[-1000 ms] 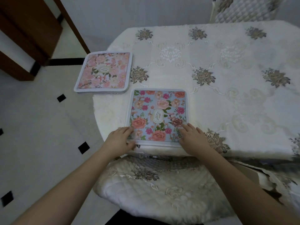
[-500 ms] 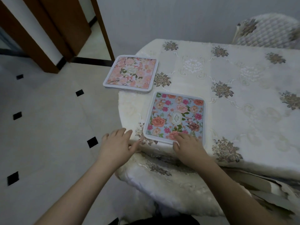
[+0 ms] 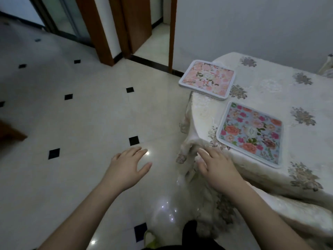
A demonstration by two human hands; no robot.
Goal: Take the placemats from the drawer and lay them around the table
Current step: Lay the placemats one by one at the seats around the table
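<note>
Both grips empty — placemats (image 3: 249, 133) on table (image 3: 270, 83)

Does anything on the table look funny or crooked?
Yes. The pink flowered square placemat pokes out past the edge of the round table's cream embroidered tablecloth, one corner hanging over the floor. The blue flowered square placemat lies fully on the cloth. Both hands are empty.
</note>
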